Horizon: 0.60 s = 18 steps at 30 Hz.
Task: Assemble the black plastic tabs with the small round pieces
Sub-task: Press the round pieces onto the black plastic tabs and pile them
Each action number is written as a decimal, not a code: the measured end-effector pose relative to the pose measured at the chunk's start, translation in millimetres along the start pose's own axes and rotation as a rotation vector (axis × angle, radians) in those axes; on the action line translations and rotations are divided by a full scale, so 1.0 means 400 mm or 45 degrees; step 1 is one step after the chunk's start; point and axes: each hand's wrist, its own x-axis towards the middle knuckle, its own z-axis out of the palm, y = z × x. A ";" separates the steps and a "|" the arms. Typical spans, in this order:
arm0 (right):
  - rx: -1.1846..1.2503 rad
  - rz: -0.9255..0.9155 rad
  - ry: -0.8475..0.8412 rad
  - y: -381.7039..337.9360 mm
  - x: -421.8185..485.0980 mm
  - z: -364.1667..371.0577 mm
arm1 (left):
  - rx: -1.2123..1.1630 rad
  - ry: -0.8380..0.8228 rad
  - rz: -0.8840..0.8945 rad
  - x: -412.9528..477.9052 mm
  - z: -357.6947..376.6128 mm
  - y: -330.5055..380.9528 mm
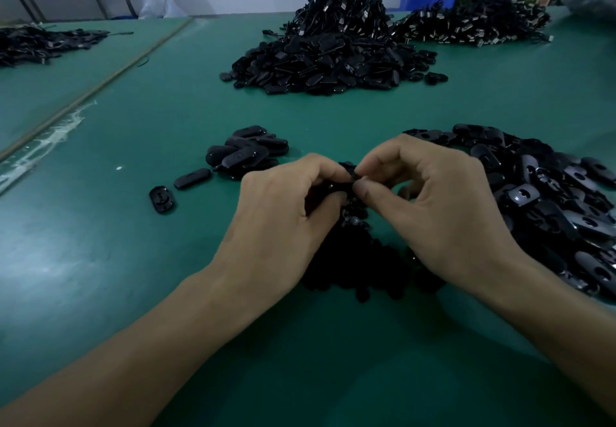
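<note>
- At the far left edge of the green table (133,276) lies a dark heap of parts (36,44), too dim to sort out. A thin rod (100,84) runs diagonally across the table near it.
- A loose tab (162,199) and another just beside it lie singly on the table, left of the hands. Behind them sits a small stack of closed tabs (248,153) — in my judgement the finished ones, and not many.
- The left hand (283,216) has its fingers curled round a black plastic tab (336,188), holding it just above the table at the centre.
- The right hand (433,206) pinches the end of that same tab between thumb and forefinger. Whether a round piece sits under the fingertips I cannot tell; it would be too small and dark to show.
- Beneath both hands a heap of small round pieces (360,260) rests on the table, and it looks plentiful.
- To the right spreads a large pile of open tabs (550,203), their slotted insides showing — likely the stock waiting for pieces.
- Farther back, from centre to right, stand a big mound of black shells (326,63) and a cable pile (473,23).
- I judge that one fitting is in hand, a few are done, and by far the greater part is left.
</note>
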 end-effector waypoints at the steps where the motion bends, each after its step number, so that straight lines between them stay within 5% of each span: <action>1: 0.000 0.002 -0.010 0.005 0.003 -0.004 | -0.041 -0.015 -0.019 -0.001 0.001 0.000; 11: 0.278 0.119 -0.219 0.026 0.010 -0.025 | -0.575 -0.096 -0.322 0.009 0.001 -0.011; 18: 0.212 0.144 -0.230 0.026 0.009 -0.019 | -0.635 -0.110 -0.396 0.010 -0.002 -0.015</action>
